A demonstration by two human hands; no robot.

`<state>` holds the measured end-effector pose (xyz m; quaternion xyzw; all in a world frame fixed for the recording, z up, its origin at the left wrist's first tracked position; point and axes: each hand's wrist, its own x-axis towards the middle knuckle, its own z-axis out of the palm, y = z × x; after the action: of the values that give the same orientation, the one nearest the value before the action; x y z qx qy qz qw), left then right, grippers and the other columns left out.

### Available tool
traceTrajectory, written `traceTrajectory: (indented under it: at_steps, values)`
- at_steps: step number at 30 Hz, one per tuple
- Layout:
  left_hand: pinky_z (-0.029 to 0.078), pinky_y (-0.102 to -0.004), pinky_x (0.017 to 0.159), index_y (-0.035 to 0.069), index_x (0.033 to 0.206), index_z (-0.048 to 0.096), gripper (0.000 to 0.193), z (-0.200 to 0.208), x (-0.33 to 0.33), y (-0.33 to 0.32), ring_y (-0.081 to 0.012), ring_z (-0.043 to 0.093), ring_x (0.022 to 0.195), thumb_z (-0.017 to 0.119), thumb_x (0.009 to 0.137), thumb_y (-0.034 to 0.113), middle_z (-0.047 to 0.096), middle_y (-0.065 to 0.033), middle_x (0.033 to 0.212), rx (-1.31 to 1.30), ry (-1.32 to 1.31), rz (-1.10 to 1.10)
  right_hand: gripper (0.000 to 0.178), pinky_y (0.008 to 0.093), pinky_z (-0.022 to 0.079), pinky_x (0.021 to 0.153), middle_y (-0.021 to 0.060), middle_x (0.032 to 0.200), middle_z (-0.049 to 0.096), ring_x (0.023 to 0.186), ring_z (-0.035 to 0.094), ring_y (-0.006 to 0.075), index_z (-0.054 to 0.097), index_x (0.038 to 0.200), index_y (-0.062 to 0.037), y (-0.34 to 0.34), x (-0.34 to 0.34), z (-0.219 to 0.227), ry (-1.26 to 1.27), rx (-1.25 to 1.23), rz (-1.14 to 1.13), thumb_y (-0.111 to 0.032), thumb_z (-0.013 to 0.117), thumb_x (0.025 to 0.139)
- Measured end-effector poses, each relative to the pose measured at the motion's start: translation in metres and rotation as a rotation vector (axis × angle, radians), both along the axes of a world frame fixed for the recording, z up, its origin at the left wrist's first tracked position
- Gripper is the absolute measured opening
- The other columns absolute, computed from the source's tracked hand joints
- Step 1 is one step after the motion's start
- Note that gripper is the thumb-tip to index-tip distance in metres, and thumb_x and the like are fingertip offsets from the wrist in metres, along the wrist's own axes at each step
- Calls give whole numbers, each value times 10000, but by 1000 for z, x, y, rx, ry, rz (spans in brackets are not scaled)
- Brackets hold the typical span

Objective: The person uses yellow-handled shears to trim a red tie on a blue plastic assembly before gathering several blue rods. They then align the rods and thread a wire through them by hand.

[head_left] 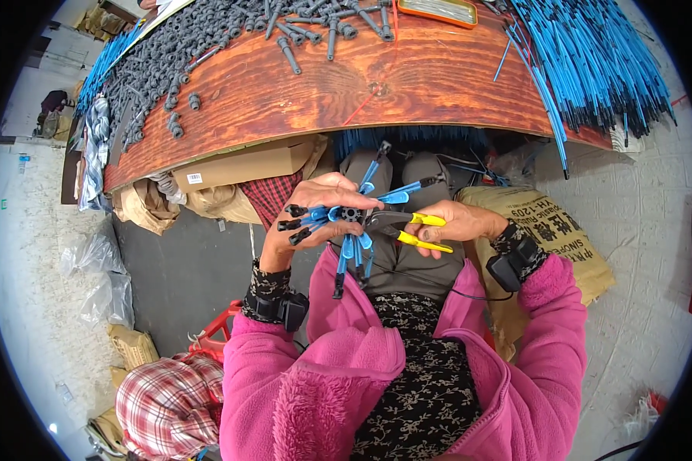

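Observation:
Over my lap, my left hand (315,207) is closed on a dark round hub (351,217) with blue arms with black ends (353,244) fanning out around it. My right hand (457,221) grips pliers with yellow handles (421,242). Their dark jaws (384,220) lie against the hub's right side, close to the fingertips of my left hand. Exactly what the jaws bite on is too small to tell.
Ahead curves a wooden table (315,100) with a heap of grey plastic fittings (161,73) at left. Blue rods (592,69) are piled at right, near an orange-rimmed tray (438,11). A cardboard box (246,164) sits below; a printed sack (542,238) stands right of my knees.

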<state>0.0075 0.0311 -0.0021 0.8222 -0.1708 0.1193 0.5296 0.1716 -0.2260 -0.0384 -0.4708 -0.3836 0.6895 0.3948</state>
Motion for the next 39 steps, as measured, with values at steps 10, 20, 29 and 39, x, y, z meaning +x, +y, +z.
traceTrajectory:
  at_steps: [10,20,29,39]
  values:
    - [507,-337,781,65,1090,745,450,0,-6,4,-197,614,863,854,658,125,763,-69,1039,-49,27,31,396,304,538,742,107,964,700,874,682,167,559,1273,30,-6,2,29,-30,5,-30,-289,528,1040]
    - [497,-327,736,67,1130,736,476,1,-15,8,-195,598,855,852,671,117,750,-71,1061,-37,113,83,415,314,541,808,114,1065,691,937,671,163,538,1308,38,-2,6,49,-97,5,9,-271,551,1030]
    - [496,-322,736,84,1207,716,577,-1,-14,9,-195,586,859,858,651,142,750,-56,1062,5,126,82,372,285,524,781,75,1035,679,874,643,125,552,1305,17,-1,9,66,-137,-61,14,-212,545,1013]
    - [500,-313,729,104,1193,728,607,0,-10,5,-187,584,834,863,604,168,756,-23,1044,70,173,114,360,284,529,728,61,998,686,834,658,120,553,1282,-7,-1,20,81,-185,-120,46,-259,540,1024]
